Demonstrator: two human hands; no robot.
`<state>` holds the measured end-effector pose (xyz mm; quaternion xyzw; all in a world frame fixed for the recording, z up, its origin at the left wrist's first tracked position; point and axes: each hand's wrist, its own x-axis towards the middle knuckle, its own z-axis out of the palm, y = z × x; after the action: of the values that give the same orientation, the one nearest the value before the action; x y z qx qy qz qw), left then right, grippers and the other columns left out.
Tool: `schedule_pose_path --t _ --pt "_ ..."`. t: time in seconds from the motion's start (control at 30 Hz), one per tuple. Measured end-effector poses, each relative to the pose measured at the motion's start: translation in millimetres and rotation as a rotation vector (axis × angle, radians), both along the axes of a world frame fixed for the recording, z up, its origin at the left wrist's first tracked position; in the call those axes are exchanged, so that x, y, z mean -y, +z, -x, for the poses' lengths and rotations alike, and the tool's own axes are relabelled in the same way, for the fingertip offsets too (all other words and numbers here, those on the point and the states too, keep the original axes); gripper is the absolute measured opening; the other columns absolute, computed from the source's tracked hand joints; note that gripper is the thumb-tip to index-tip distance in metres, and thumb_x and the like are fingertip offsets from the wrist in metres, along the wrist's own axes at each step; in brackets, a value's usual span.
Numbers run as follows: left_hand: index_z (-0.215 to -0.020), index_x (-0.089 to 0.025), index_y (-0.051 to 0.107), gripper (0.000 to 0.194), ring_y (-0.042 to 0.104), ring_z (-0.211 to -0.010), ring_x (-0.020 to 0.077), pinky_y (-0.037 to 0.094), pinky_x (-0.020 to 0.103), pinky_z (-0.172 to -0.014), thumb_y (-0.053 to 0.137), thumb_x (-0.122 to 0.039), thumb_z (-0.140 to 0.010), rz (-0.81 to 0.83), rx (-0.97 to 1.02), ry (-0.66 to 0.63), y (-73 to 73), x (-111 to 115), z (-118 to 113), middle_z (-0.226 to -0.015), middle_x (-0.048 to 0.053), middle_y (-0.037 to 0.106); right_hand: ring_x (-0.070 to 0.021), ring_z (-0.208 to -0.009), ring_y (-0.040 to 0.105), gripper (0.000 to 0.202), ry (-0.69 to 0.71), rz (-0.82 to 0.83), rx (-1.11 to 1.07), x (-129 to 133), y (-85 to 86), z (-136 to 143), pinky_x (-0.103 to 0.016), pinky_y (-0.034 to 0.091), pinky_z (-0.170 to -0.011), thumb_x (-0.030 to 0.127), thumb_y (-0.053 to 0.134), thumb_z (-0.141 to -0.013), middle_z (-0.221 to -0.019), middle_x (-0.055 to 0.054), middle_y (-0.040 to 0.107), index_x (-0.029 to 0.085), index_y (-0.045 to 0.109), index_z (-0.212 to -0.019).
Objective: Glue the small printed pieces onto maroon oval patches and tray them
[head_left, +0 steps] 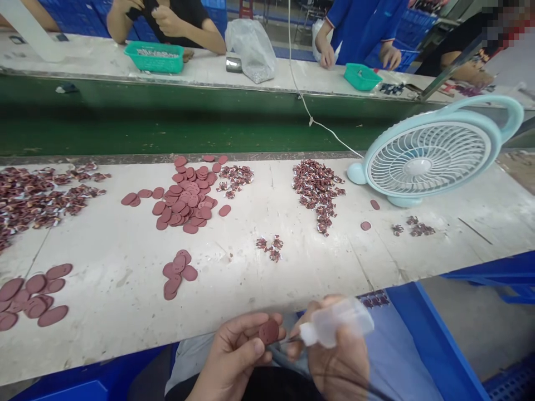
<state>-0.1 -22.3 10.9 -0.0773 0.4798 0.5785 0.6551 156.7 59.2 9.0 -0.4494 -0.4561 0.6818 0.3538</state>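
Workshop line, long pale counter (259, 278) backed by a green belt; other people's hands work at the far bench.

Item: pale blue fan (426, 156), tilted, standing at the counter's right end, its white cord trailing back across the belt.

Item: heap of maroon discs (188, 197), centre-left; smaller clusters nearer the edge.

Item: pile of small printed pieces (317, 189), just left of the fan.

Item: right hand (338, 356), fingers wrapped round a clear squeeze bottle (338, 323), nozzle pointing left toward the other hand.

Item: left hand (234, 356), thumb and fingertips pinching one maroon disc (268, 331), held below the counter edge over the lap.

Risks, as judged: a hard squeeze could flood the disc and run onto the fingers or clothing; nozzle and disc nearly meet, so a slip would smear the face. The fan's draught may scatter the light printed pieces. The disc, held off the counter, would drop into the lap if the pinch loosens.
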Motion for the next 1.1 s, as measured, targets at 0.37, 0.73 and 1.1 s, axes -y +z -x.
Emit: schedule_pose_path --t 0.37,0.73,1.1 --pt "-0.081 -0.025 0.087 0.04 0.083 -0.086 0.0234 0.062 0.017 -0.06 0.103 -0.036 -0.047 0.02 0.009 0.08 0.9 3 17 -0.096 0.007 0.09 -0.0027 -0.032 0.027 0.068 -0.077 0.059 -0.149 -46 -4.7 11 -0.007 0.005 -0.027 0.067 0.021 -0.099 -0.057 0.01 0.035 0.022 0.072 -0.096" --pt "-0.083 -0.026 0.087 0.034 0.082 -0.078 0.0214 0.057 0.016 -0.052 0.1 -0.035 -0.054 -0.042 -0.002 0.105 2.4 10 30 -0.1 0.007 0.089 -0.0229 -0.097 0.068 0.021 0.278 -0.718 0.806 -69 -17.7 65 -0.04 0.056 -0.091 0.022 0.052 -0.097 -0.108 -0.008 0.069 0.023 0.072 -0.104" --pt "-0.083 -0.024 0.085 0.033 0.082 -0.086 0.0225 0.062 0.017 -0.061 0.1 -0.035 -0.056 -0.005 -0.051 0.128 0.3 9 29 -0.102 0.007 0.089 -0.0207 -0.087 0.069 0.016 0.495 -0.553 0.763 -49 8.1 31 -0.035 0.056 -0.076 0.017 0.056 -0.091 -0.097 -0.002 0.07 0.026 0.069 -0.093"
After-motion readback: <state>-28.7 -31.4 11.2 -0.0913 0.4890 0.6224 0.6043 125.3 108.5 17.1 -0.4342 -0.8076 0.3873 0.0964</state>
